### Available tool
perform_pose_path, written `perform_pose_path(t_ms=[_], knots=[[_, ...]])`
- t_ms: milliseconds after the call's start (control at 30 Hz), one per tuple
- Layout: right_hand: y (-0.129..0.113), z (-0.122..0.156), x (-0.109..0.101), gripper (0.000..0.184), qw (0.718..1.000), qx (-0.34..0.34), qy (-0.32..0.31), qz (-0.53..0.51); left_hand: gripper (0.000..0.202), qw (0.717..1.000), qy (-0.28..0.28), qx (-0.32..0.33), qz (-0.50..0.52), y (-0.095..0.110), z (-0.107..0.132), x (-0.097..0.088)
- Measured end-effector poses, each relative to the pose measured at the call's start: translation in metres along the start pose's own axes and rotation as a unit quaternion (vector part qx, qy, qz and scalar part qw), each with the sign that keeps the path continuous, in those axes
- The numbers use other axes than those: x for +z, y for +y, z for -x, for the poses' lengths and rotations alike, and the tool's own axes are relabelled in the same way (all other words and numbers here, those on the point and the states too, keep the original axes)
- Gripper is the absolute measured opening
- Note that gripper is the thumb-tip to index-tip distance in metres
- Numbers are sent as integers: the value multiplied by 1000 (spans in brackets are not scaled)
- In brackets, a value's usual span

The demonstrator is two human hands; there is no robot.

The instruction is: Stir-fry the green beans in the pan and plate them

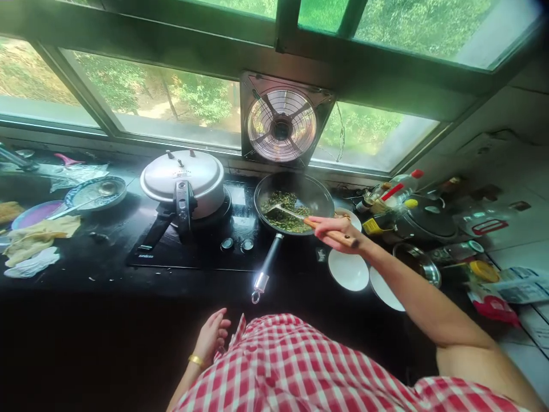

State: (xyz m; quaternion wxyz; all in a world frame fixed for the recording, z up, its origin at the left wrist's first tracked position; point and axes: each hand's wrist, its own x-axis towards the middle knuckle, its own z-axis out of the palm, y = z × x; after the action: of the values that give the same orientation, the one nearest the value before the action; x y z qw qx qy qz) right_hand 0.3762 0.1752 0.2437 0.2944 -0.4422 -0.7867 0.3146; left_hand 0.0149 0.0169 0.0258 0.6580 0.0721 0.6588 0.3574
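My right hand (332, 233) is closed around the wooden handle of a spatula (293, 213). The spatula's metal blade rests in chopped green food (281, 201) inside a dark frying pan (317, 197). This pan sits on the right side of the cooktop, its metal handle (266, 274) pointing toward me. Down by my red checked clothing, my left hand (211, 333) hangs with fingers loosely bent and holds nothing. A silver pressure cooker (182, 177) with a closed lid stands on the left burner.
Two white bowls (348, 270) lie right of the pan, partly under my forearm. Bottles (414, 180), a dark lidded pot (431, 217) and a steel pot (422, 260) crowd the right. At left are a patterned plate (95, 197) with a spoon and cloths (40, 234). A fan (282, 127) is behind.
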Motion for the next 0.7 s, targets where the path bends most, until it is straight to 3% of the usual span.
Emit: perform_pose_path(t_ms=[100, 233, 333, 400, 500, 600, 700], knots=[[-30, 29, -33, 8, 999, 6, -41, 22, 23, 1000, -8, -3, -25, 1, -2, 0], [-63, 59, -78, 13, 999, 1, 3, 52, 22, 999, -17, 11, -34, 6, -2, 4], [-76, 73, -98, 11, 996, 26, 29, 76, 23, 999, -19, 22, -26, 9, 0, 9], [-69, 72, -99, 11, 996, 39, 20, 75, 23, 999, -18, 23, -23, 10, 3, 13], [-34, 55, -81, 8, 998, 30, 4, 63, 23, 1000, -11, 23, -19, 7, 8, 19], [6, 30, -59, 10, 996, 4, 72, 54, 23, 1000, 3, 20, -13, 3, 15, 25], [15, 20, -60, 12, 990, -1, 135, 46, 23, 1000, 21, 20, -1, -1, 22, 29]])
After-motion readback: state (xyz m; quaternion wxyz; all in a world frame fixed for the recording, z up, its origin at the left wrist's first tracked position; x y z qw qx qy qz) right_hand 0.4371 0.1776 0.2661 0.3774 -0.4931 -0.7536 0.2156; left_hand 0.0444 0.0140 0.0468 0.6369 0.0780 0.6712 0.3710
